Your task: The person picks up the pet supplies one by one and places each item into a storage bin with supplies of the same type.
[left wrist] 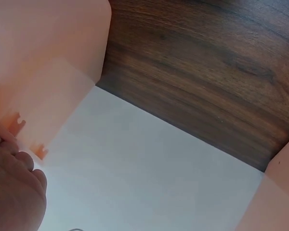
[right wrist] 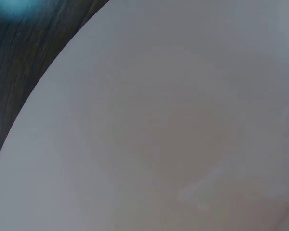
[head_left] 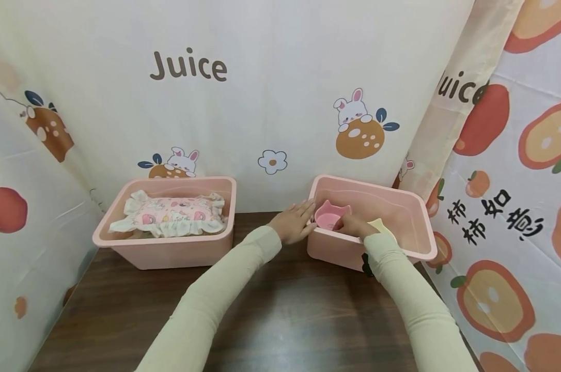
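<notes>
My left hand (head_left: 293,222) rests against the left end of the right-hand pink bin (head_left: 403,199), its fingers stretched out along the rim. Inside that bin, my right hand (head_left: 353,226) pinches the right side of a pink cat-eared bowl (head_left: 332,213); its fingertips are hidden inside the bowl. A pale yellow piece with a pointed corner (head_left: 380,226) shows in the bin behind my right wrist. In the left wrist view, the left hand's curled-looking fingers (left wrist: 20,166) lie at the left edge, beside the bin wall (left wrist: 62,91). Only a blurred pale surface fills most of the right wrist view.
A second pink bin (head_left: 178,254) stands at the left, holding a pink printed pillow with white ruffles (head_left: 175,211). Both bins sit on a dark wooden table (head_left: 271,310), close to the printed curtain (head_left: 271,103) behind. Another fruit-printed cloth (head_left: 517,248) hangs along the right side.
</notes>
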`<control>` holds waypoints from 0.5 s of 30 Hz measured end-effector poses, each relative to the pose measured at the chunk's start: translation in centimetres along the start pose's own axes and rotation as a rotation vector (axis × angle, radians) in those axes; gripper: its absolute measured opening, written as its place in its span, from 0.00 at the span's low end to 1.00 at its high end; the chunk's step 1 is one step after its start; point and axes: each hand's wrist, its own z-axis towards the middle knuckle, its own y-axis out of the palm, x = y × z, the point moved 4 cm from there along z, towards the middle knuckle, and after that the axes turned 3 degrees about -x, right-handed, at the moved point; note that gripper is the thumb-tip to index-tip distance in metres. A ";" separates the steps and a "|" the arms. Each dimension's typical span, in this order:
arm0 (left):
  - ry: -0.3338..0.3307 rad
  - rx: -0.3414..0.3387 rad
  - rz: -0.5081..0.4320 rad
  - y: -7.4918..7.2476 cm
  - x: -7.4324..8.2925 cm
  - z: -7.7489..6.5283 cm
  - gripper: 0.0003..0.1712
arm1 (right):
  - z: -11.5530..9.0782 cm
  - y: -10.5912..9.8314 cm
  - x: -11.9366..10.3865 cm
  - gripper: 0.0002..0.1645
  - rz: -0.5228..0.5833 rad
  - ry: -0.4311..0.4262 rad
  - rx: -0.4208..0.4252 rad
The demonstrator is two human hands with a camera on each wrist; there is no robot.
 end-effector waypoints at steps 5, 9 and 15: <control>-0.011 -0.020 -0.014 -0.3 -0.2 -0.3 0.39 | -0.1 -0.1 -0.9 0.14 -0.035 -0.007 -0.024; -0.050 -0.032 -0.072 -0.6 -0.6 -0.3 0.42 | -0.2 -0.5 -1.8 0.15 -0.068 -0.042 -0.033; -0.100 -0.029 -0.186 -1.5 -1.2 -1.2 0.47 | -0.7 -1.8 -3.6 0.20 -0.174 -0.105 0.044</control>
